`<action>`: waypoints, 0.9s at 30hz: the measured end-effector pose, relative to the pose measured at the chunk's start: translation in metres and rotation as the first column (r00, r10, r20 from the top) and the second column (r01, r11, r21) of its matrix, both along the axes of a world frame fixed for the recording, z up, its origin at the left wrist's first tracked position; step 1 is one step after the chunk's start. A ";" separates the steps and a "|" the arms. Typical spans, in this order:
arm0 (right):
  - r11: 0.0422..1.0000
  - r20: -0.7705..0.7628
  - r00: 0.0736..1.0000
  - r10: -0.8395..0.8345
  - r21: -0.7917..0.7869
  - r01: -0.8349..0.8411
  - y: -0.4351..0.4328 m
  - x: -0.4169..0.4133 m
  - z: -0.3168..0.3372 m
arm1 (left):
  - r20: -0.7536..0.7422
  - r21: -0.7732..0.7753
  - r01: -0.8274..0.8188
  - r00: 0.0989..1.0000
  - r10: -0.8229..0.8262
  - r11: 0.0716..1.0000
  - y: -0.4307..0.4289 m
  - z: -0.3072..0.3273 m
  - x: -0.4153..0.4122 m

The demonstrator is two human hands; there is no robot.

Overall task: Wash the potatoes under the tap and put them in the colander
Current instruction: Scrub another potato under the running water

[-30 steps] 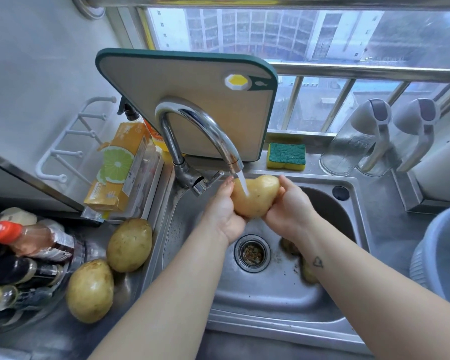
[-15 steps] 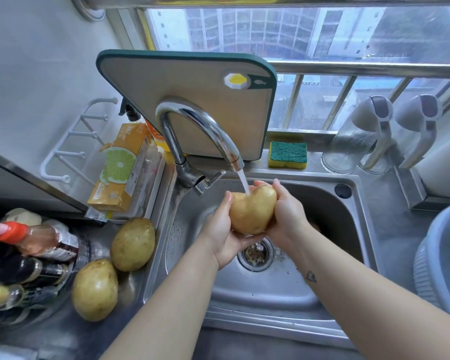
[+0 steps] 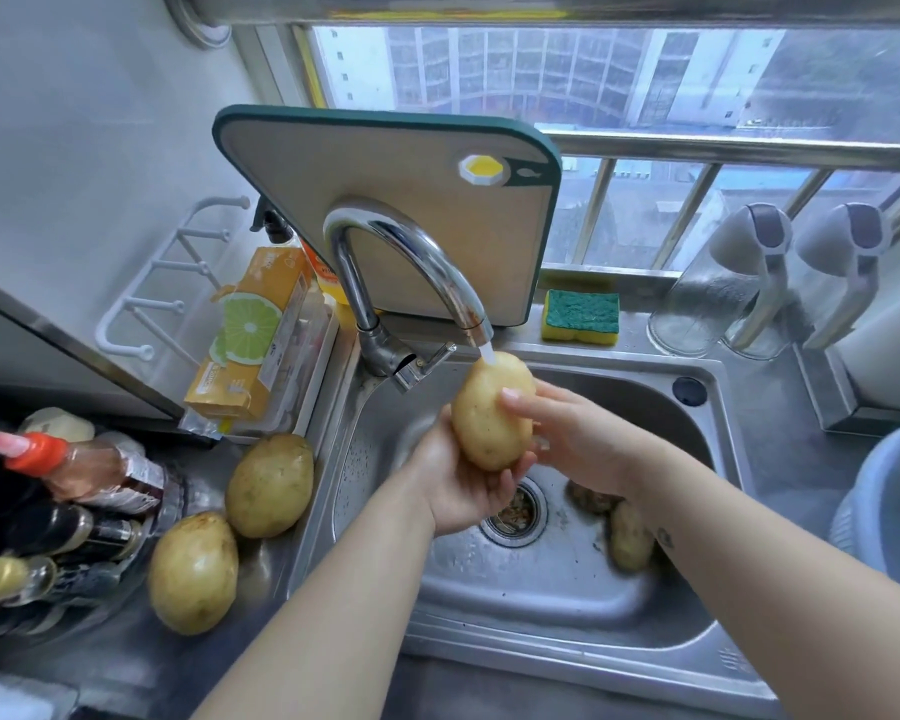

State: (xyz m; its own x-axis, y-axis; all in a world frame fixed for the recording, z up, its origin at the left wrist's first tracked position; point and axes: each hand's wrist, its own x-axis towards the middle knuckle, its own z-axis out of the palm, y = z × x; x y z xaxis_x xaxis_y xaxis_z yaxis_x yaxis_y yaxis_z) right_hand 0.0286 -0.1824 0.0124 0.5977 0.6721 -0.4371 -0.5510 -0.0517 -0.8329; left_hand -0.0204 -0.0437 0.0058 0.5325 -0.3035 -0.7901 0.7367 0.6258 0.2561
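I hold a yellow potato point(image 3: 491, 413) upright under the running chrome tap point(image 3: 417, 262), over the steel sink point(image 3: 567, 605). My left hand point(image 3: 458, 480) cups it from below. My right hand point(image 3: 567, 433) presses its fingers on the potato's right side. Two potatoes point(image 3: 270, 485) point(image 3: 193, 573) lie on the counter left of the sink. Two more potatoes point(image 3: 630, 535) point(image 3: 591, 498) rest in the basin, partly hidden by my right arm. A blue colander point(image 3: 884, 501) shows at the right edge.
A cutting board point(image 3: 385, 210) leans behind the tap. A sponge point(image 3: 582, 317) sits on the sink's back ledge. An orange box point(image 3: 255, 335) and bottles point(image 3: 63, 491) crowd the left counter. Two clear jugs point(image 3: 723, 288) stand at the back right.
The potato has been turned from lying tilted to standing upright under the stream. My left hand slid beneath it and my right hand's fingers spread over its side.
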 end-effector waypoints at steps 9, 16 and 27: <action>0.917 0.282 0.937 -0.206 -0.278 0.285 0.012 -0.002 -0.006 | 0.060 0.459 0.136 0.981 -0.184 0.878 0.001 -0.003 0.001; 0.711 0.687 0.705 0.177 -0.584 0.391 0.021 -0.007 -0.010 | 0.236 0.276 -0.238 0.956 0.175 0.931 -0.019 -0.006 0.004; 0.833 -0.004 0.838 -0.546 -0.103 0.543 0.024 -0.010 -0.020 | 0.097 0.064 -0.416 0.907 0.410 0.907 -0.014 -0.005 0.007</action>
